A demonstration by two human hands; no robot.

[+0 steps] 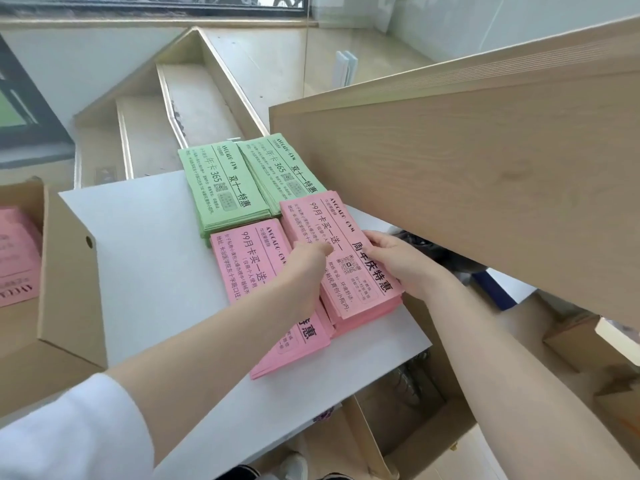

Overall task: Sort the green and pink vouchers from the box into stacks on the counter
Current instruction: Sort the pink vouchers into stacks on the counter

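Two green voucher stacks lie side by side at the far end of the white counter (145,258): the left green stack (221,188) and the right green stack (277,168). In front of them lie two pink stacks. My left hand (304,268) rests across the left pink stack (252,268), its fingers touching the left edge of the right pink stack (332,223). My right hand (401,265) holds that stack's right edge, thumb on top. The cardboard box (69,278) at the left holds more pink vouchers (17,254).
A tall wooden panel (467,168) rises close on the right, above the right pink stack. Beyond the counter's far edge, stairs (194,102) descend. Below the counter on the right sit cardboard boxes (581,341).
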